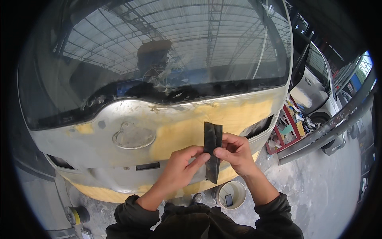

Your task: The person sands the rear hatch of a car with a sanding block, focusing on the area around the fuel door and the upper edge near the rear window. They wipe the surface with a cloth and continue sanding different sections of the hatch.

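- Left hand (181, 165) and right hand (238, 155) pinch a creased black strip (211, 139) near frame centre.
- Folding appears in hand; next move seemingly calls for even pressure.

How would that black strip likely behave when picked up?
The black strip is probably light, since the left hand and right hand merely pinch it. It seems bendable, given its apparent lengthwise fold, yet somewhat stiff, as its ends extend nearly straight.

My left grip (181, 164) and right grip (238, 156) pinch a folded black strip (209, 137) in front of a silver tailgate (111, 159) with yellow patches (179, 135); below stands a pale bucket (240, 194), a dark rectangular block (229, 200) inside.
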### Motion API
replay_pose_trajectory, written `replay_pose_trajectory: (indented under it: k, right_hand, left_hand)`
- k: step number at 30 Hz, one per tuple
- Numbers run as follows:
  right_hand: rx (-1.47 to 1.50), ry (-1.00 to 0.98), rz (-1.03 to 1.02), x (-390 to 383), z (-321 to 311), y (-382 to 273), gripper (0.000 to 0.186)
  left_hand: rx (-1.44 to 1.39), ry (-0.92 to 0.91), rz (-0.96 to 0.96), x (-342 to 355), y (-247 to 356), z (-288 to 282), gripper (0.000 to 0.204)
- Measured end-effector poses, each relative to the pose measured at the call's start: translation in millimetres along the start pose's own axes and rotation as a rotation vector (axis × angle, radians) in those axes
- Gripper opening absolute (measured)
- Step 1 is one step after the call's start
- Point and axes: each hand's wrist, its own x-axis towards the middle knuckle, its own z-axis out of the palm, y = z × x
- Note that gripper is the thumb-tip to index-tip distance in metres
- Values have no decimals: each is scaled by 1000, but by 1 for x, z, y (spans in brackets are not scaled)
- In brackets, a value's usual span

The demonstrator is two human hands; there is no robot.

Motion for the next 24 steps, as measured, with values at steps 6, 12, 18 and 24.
replay_pose_trajectory:
  k: [6,12,18,24]
  right_hand:
    - [-91,181,-34,1,11,15,20]
    - [177,216,37,2,-13,24,15]
    - [190,206,15,8,15,13,20]
    - [96,220,-65,7,27,13,20]
  left_hand:
    - [328,52,131,-1,1,8,43]
    - [-205,40,-78,-6,-19,-1,33]
    - [99,382,64,-10,-16,16,40]
    - [733,496,454,-15,-16,16,56]
